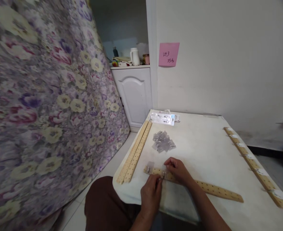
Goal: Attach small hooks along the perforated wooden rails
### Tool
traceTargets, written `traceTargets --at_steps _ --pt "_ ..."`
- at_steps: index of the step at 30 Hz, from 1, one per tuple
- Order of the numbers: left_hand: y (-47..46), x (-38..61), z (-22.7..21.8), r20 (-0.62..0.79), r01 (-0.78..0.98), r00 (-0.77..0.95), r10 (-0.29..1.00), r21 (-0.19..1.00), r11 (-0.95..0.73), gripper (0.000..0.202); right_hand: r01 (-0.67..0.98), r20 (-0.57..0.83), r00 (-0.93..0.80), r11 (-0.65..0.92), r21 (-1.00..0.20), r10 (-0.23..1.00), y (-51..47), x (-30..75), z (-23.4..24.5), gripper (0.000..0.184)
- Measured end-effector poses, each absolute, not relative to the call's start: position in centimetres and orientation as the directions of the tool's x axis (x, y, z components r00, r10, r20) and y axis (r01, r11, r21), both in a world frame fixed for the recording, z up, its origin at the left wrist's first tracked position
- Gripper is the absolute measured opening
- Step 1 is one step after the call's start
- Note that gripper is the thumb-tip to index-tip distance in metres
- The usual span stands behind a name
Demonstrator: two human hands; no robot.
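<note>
A wooden strip with rows of holes (218, 191) lies across the front of the table. On its left end sits a clear plastic square with a small metal hook (149, 167). A second clear hook piece (164, 173) is at the strip between my hands. My left hand (151, 192) is closed, thumb and fingertips pinched at the lower edge of that piece. From the right, my right hand (178, 170) reaches over the strip with its fingers closed at the piece's upper edge. The fingertips partly hide the piece.
Several clear hook pieces (164, 141) lie heaped mid-table. Two holed strips (136, 150) lie side by side along the left edge. A strip bearing several white-backed hooks (257, 166) lies at the right edge. Clear hook packaging (160, 118) rests at the back. A flowered curtain (59, 112) hangs left.
</note>
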State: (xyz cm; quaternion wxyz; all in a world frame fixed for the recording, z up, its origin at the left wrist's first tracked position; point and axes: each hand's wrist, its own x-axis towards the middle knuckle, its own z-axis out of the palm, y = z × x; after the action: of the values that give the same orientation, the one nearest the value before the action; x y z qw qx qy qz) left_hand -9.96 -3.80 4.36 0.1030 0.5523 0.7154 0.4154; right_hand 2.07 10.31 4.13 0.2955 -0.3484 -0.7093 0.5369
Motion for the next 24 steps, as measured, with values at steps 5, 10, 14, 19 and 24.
traceTargets --at_steps 5,10,14,19,24 --pt "-4.07 -10.31 4.7 0.323 0.679 -0.367 0.872 0.734 0.014 0.014 0.176 0.059 -0.581 0.196 -0.965 0.811 10.4 2.1 3.89 0.014" --pt "-3.93 -10.14 4.43 0.343 0.695 -0.368 0.864 0.719 0.01 0.016 0.183 0.048 -0.576 0.186 -0.965 0.816 10.36 1.99 4.08 0.013" --pt "-3.68 -9.65 4.45 0.346 0.73 -0.341 0.874 0.683 0.014 0.019 0.197 0.052 -0.578 0.201 -0.96 0.815 10.36 1.98 4.15 0.014" --pt "-3.43 -9.42 4.86 0.343 0.742 -0.369 0.864 0.668 0.051 0.018 0.231 0.07 -0.586 0.249 -0.94 0.807 10.32 1.97 4.26 0.015" --pt "-3.53 -9.39 4.89 0.351 0.755 -0.358 0.865 0.653 0.048 0.018 0.272 0.038 -0.588 0.242 -0.931 0.808 10.25 1.7 4.07 0.013"
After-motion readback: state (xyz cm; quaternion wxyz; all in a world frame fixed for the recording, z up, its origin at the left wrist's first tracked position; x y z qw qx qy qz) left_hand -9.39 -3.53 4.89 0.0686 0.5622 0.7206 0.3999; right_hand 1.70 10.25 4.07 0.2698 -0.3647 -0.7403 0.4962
